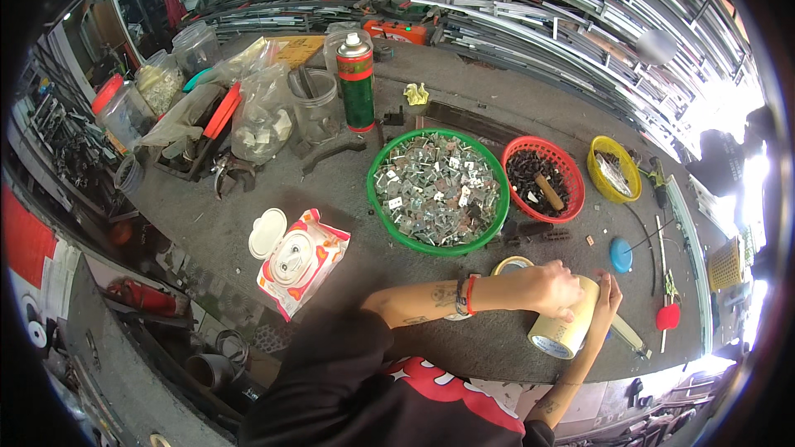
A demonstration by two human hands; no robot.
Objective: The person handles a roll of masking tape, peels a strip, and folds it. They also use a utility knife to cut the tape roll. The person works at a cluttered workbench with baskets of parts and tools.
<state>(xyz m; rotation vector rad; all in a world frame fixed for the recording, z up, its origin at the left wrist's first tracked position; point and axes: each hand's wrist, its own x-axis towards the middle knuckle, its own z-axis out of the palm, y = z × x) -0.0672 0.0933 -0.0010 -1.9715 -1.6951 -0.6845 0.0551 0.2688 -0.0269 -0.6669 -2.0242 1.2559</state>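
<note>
A wide cream roll of packing tape (553,338) is tilted between my hands at the bench's near right. My left hand (556,288), its wrist banded in red and black, is closed at the roll's upper left side with curled fingers. My right hand (609,298) grips the roll's far right side, fingertips pinched near its upper edge. Whether a loose tape end lies between the fingers is too small to make out. Behind my left forearm, partly covered, lies a second tape roll (511,264).
Ahead stand a green basket (383,230) of small metal pieces, a red basket (571,213) of dark parts and a yellow basket (595,167). A wet-wipe pack (305,255) lies left, its lid raised. A spray can (357,95) and jars stand farther back.
</note>
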